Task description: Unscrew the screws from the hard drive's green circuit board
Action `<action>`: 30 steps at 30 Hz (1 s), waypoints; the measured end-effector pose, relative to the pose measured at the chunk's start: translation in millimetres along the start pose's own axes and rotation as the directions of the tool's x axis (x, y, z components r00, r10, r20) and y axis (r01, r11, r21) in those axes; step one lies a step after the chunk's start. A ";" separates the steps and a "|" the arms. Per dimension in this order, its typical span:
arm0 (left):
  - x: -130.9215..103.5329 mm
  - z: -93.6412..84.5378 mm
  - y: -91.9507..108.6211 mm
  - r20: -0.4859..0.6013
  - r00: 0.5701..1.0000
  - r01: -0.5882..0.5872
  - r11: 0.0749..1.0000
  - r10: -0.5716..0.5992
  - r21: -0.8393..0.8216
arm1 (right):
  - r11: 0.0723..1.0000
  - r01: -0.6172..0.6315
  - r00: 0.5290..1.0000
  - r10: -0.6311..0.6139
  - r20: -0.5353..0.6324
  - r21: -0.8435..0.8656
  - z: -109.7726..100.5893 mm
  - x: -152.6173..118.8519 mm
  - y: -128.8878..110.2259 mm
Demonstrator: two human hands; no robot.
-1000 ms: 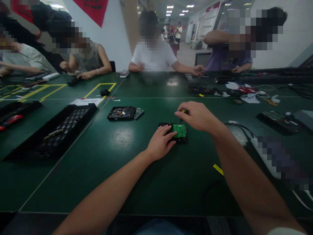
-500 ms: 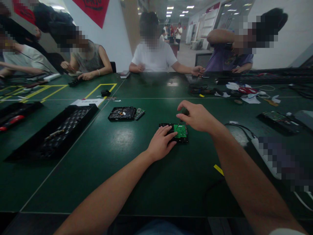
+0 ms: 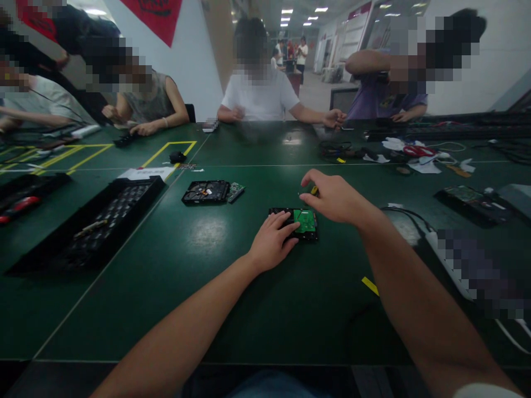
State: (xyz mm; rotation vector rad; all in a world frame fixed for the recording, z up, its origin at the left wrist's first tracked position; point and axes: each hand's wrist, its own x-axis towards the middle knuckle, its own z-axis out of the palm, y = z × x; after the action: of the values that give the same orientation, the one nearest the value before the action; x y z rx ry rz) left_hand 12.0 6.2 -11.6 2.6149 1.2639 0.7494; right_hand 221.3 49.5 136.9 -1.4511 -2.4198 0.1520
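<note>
A hard drive [image 3: 313,235] with a green circuit board [image 3: 306,220] on its upper face lies on the table in front of me. My left hand [image 3: 274,240] is across its left part, fingers spread from far edge to near edge, holding it against the tabletop. Above the far right corner, my right hand [image 3: 327,193] is curled around what looks like a screwdriver [image 3: 314,190]; only a bit of yellow and dark handle shows, and its tip is hard to make out. To the left lie another hard drive [image 3: 205,192] and a loose circuit board [image 3: 236,192].
A long black tray [image 3: 136,202] with small parts stands at left, near red-handled pliers [image 3: 22,209]. A white power strip [image 3: 450,271], cables and another drive [image 3: 470,204] lie at right. Gloves and paper scraps [image 3: 423,160] sit farther back. Several people sit across the green table.
Both hands keep nearly the same place. The right hand's grip has turned slightly, so yellow on the handle now shows. The whole view has shifted a little.
</note>
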 end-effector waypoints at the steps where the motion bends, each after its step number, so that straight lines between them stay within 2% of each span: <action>1: 0.0 0.1 -0.2 -0.001 1.000 0.000 1.000 0.000 -0.002 | 1.000 -0.009 1.000 0.009 -0.006 -0.010 0.4 0.0 -0.2; 7: -0.1 0.3 -0.6 -0.001 1.000 0.002 1.000 -0.002 -0.008 | 0.997 0.042 0.999 -0.044 0.018 0.071 2.2 1.4 1.6; 15: -0.2 -0.4 0.3 -0.018 1.000 0.000 1.000 0.000 -0.018 | 1.000 -0.025 1.000 0.025 -0.019 -0.001 3.8 1.6 0.4; 22: 0.1 0.3 -0.3 -0.006 1.000 0.003 1.000 -0.004 -0.007 | 0.996 0.071 0.997 -0.069 -0.032 0.058 6.2 4.5 0.2; 30: 0.0 -0.2 -0.3 -0.011 1.000 0.004 1.000 -0.004 -0.005 | 0.998 0.001 0.999 -0.004 -0.047 -0.066 6.1 3.3 -3.1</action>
State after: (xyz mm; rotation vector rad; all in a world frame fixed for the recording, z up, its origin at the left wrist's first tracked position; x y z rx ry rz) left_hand 11.7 6.3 -11.5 2.6071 1.2688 0.7668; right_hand 215.3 51.3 132.6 -1.4627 -2.4104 0.0374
